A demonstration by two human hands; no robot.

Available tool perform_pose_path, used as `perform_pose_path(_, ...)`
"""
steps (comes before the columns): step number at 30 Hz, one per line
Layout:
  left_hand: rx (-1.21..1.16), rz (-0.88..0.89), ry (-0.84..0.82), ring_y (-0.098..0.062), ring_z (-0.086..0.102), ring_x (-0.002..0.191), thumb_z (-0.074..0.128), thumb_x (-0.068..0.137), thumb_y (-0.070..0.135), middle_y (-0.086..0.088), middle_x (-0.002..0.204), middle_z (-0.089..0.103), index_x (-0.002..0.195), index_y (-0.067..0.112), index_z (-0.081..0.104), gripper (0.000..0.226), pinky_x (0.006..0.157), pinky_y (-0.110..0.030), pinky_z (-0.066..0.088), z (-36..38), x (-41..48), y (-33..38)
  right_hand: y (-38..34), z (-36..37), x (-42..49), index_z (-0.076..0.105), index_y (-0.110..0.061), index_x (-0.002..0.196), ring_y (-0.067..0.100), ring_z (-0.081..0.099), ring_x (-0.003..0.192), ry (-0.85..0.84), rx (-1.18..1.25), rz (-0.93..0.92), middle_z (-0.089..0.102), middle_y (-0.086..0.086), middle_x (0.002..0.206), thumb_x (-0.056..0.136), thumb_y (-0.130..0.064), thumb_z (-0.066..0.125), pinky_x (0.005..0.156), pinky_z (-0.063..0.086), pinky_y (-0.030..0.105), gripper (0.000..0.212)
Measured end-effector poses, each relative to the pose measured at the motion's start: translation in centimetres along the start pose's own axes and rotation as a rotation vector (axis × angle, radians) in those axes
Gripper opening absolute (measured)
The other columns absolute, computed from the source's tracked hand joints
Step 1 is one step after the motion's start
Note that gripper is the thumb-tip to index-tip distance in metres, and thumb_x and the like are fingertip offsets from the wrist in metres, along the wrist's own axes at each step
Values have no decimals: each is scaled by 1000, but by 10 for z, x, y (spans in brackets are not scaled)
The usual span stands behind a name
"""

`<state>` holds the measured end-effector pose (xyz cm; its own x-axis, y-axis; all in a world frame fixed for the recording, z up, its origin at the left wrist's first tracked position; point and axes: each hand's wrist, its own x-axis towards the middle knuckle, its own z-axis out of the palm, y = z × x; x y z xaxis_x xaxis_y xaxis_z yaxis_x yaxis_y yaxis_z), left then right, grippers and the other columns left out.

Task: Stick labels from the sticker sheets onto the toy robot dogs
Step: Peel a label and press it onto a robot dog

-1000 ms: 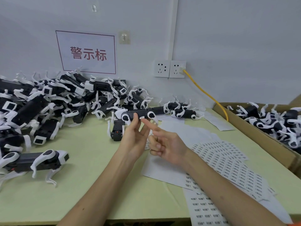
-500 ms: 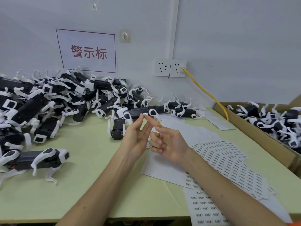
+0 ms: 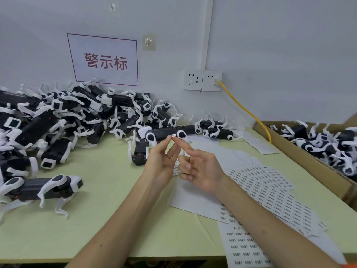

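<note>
My left hand [image 3: 161,161] is raised over the table and pinches a small white label [image 3: 173,135] at its fingertips. My right hand [image 3: 201,170] is beside it, its index finger stretched out so that the tip meets the label; its other fingers are curled. Just behind the fingertips lies a toy robot dog [image 3: 166,132] with a black body and white legs. A second dog [image 3: 139,151] lies left of my left hand. Printed sticker sheets [image 3: 270,190] fan out under my right forearm.
A large pile of robot dogs [image 3: 58,120] fills the table's left back. One dog [image 3: 48,187] stands alone at front left. A cardboard box [image 3: 309,163] at right holds more dogs. Blank backing sheets [image 3: 193,200] lie mid-table. A yellow cable [image 3: 245,111] runs from the wall sockets.
Both hands have stayed raised with fingertips together at the label. My right index finger has closed in on the label held by my left hand.
</note>
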<state>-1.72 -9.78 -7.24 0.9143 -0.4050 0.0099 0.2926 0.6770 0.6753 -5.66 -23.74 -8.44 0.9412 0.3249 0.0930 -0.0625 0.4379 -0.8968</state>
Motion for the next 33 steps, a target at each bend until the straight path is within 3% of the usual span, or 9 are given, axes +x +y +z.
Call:
perform_pose_path(5,16,-20,23,-12,66,118,65,99,23,8,90,78,73,25,74,28,89,-29,48,1,-1,-1,0,0,0,60,-31,142,16,18,57,-2,-12,3,37,1,65,87,-26,55,54,21,29,55)
perform_pose_path(13,16,-24,43,-16,65,124,66,98,22,7,91,78,81,23,71,18,108,-32,43,1,-1,-1,0,1,0,59,-30,143,17,16,59,12,-7,8,37,1,64,90,-24,51,57,17,31,54)
perform_pose_path(18,20,0,13,-15,65,122,65,99,21,8,91,78,64,25,78,38,102,-29,46,0,-1,0,0,1,-1,60,-32,142,16,17,58,10,-13,6,38,0,63,90,-25,51,58,16,31,54)
perform_pose_path(26,53,1,12,-9,67,114,65,99,25,14,87,78,57,30,76,44,85,-27,48,0,0,-2,1,-1,0,60,-32,142,15,18,58,-18,-14,11,38,1,64,87,-26,55,57,17,31,56)
perform_pose_path(33,64,26,124,-6,75,101,73,93,23,16,90,77,75,28,75,19,80,-26,49,-2,4,-4,2,0,0,59,-32,143,14,19,55,-22,-6,8,39,1,64,88,-25,54,56,18,29,55)
